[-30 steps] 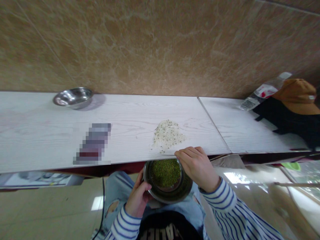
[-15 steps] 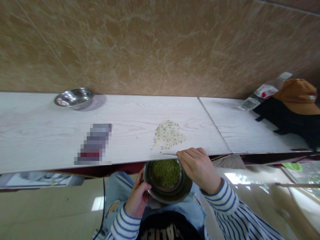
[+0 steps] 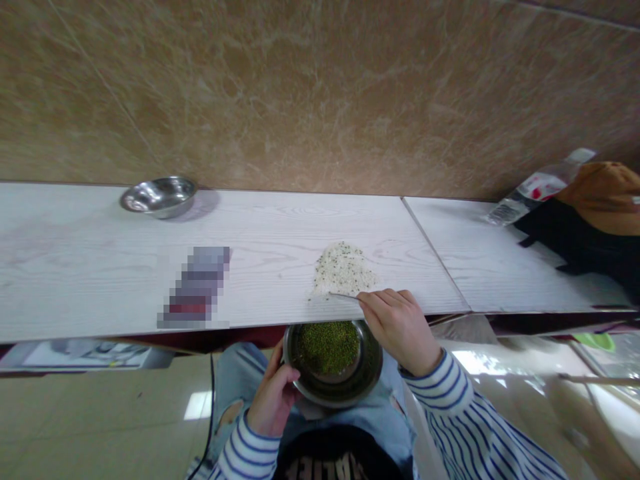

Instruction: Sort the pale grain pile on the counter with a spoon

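My left hand (image 3: 275, 399) grips the left rim of a steel bowl (image 3: 373, 377), with the thumb over the edge. Inside the bowl lie many small green beans (image 3: 327, 347), like mung beans. The bowl is above my lap, just below the counter's front edge. My right hand (image 3: 397, 327) is closed around a thin grey metal tool (image 3: 343, 295); its exact kind is unclear. The tool's tip touches or nearly touches the near edge of a spread pile of white rice-like grains (image 3: 343, 270). Scattered green beans are mixed into this pile.
An empty-looking steel bowl (image 3: 163, 198) stands at the back left of the white counter (image 3: 260, 227). A blurred-out flat object (image 3: 200, 283) lies nearer the front. At the right are a plastic bottle (image 3: 537, 190), a brown cap (image 3: 603, 190) and black cloth (image 3: 580, 230).
My right hand has moved the tool slightly away from the counter's front edge, up to the near edge of the grain pile. My left hand still holds the bowl.
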`<state>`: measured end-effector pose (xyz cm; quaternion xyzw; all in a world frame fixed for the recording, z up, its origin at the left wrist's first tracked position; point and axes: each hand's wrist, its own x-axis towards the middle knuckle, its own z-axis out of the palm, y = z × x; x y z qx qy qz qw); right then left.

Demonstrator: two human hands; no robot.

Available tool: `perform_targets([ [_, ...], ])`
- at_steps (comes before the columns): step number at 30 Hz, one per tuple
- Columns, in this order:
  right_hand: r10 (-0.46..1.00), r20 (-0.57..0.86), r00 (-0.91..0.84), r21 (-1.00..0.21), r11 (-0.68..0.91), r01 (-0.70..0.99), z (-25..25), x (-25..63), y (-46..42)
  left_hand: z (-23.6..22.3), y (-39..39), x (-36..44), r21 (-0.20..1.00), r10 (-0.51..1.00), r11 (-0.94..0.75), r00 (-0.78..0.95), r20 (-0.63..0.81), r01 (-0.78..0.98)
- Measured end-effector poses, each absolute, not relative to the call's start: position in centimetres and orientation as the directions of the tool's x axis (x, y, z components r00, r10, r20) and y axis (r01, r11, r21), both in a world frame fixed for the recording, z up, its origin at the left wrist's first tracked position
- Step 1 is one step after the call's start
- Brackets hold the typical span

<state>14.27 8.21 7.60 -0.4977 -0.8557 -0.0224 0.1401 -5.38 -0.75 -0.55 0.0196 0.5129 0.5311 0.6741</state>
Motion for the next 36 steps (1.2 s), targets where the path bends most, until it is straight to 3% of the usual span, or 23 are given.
perform_targets([
  [6,0.839,0.299,-0.455,-0.108,0.503,0.857,7.7,13.3,8.1,-0.8,-0.7,-5.7,0.578,0.740,0.417,-0.108,-0.664,-0.701],
  [19,0.878,0.205,-0.433,-0.386,0.479,0.788,7.0,5.9,7.5,-0.3,-1.0,-7.5,0.558,0.736,0.410,-0.099,-0.669,-0.721],
  [36,0.956,0.164,-0.242,-0.281,0.281,0.918,6.1,7.7,10.4,-0.6,-0.6,-7.1,0.539,0.746,0.401,-0.077,-0.662,-0.741],
])
